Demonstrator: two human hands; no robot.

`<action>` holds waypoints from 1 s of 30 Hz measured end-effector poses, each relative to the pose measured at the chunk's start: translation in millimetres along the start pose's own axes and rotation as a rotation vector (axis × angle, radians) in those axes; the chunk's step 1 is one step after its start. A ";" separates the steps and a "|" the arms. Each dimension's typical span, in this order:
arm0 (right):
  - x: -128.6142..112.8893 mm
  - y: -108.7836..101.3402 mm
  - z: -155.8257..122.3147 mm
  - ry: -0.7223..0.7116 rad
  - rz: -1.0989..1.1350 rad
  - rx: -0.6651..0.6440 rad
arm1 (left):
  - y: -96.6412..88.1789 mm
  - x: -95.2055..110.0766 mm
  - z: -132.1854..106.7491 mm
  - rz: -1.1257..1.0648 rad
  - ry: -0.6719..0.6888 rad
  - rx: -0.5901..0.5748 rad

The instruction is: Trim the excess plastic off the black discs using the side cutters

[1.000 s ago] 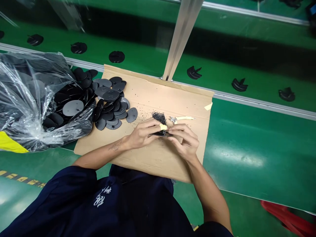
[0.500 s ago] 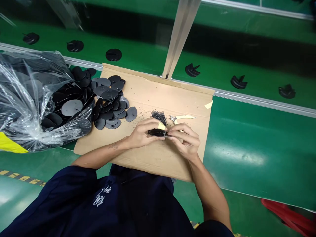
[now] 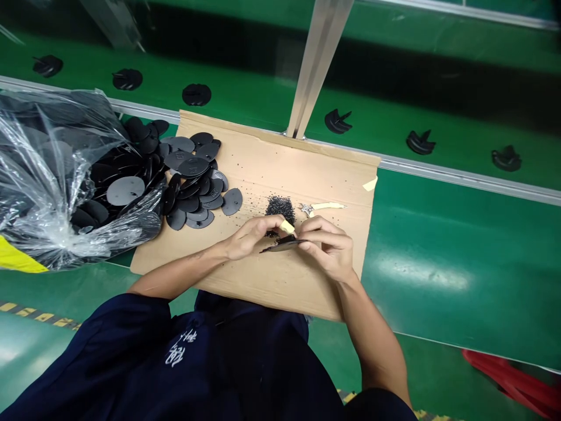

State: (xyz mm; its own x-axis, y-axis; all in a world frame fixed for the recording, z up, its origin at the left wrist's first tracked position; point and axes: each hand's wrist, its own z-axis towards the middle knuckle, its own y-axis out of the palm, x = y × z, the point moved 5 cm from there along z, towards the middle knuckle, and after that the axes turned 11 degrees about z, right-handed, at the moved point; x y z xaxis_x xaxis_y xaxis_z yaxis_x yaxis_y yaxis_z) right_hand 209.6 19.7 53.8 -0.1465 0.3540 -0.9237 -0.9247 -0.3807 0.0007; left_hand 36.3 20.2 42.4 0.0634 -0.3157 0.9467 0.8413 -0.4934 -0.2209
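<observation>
My right hand (image 3: 329, 248) pinches the right end of a thin black oval plate (image 3: 280, 247), held tilted above the cardboard. A dark raised piece on the plate's upper side shows only in part. My left hand (image 3: 249, 237) has its fingers apart at the plate's far side, away from its left end. Yellow tape wraps one left fingertip, close to the raised piece; whether it touches cannot be made out. Just beyond the hands lies a pile of tiny black bits (image 3: 280, 207). Beside it rest cutting pliers (image 3: 326, 206) with pale yellow handles.
A cardboard sheet (image 3: 245, 280) covers the bench in front of me. Many black oval plates (image 3: 193, 168) are heaped at left, spilling from a clear plastic bag (image 3: 56, 193). Behind a metal rail and post (image 3: 318, 70), several black parts (image 3: 337, 121) lie on a green belt.
My left hand has let go of the plate's left end and its fingers have spread. The plate has tilted in my right hand. Parts on the belt appear slightly further left.
</observation>
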 end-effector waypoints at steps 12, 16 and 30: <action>5.3 5.0 1.9 0.067 0.118 -0.182 | -9.6 17.6 3.1 0.167 0.166 -0.117; 1.2 2.7 1.1 -0.036 0.055 -0.135 | -10.6 21.5 2.5 0.177 0.207 -0.131; 13.2 -31.4 3.7 0.040 -0.540 -0.078 | -15.9 -3.5 0.1 0.361 0.096 0.238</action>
State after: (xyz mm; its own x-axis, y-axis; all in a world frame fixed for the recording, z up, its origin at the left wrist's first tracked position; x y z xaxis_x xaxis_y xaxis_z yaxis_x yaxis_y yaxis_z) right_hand 235.4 39.4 43.0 0.3568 0.4847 -0.7986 -0.8358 -0.2162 -0.5046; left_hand 22.7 29.3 42.6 0.3350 -0.5130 0.7903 0.8753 -0.1410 -0.4625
